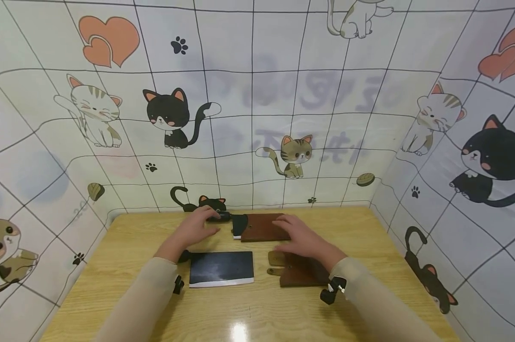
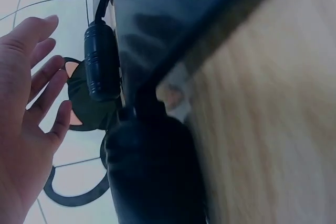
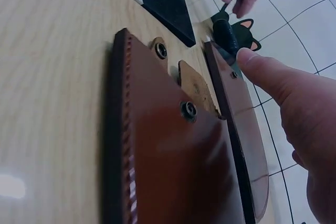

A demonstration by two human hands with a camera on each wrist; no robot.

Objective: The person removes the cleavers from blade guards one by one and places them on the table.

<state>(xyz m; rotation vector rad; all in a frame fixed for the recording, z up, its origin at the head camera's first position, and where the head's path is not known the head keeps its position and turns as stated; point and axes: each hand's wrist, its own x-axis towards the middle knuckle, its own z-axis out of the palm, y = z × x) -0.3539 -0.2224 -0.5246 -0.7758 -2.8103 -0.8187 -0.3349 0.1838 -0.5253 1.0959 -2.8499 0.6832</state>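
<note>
At the back of the table lies a cleaver, its black handle [image 1: 224,216] pointing left and its blade mostly inside a brown leather sheath [image 1: 262,229]. My left hand [image 1: 195,229] hovers by that handle, fingers loosely bent and apart from it in the left wrist view. Over the right end of the same sheath is my right hand [image 1: 303,238], thumb extended and other fingers largely hidden in the right wrist view. Closer to me rests a bare cleaver [image 1: 221,267] with a dark blade; its black handle [image 2: 155,171] is below my left wrist. A second brown sheath [image 3: 173,150], strap unfastened, lies under my right forearm.
The wooden table [image 1: 257,313] ends at the back against a white cloth [image 1: 236,166] printed with cats and grid lines. More of this cloth encloses the left and right sides. Light glares off the table's front part.
</note>
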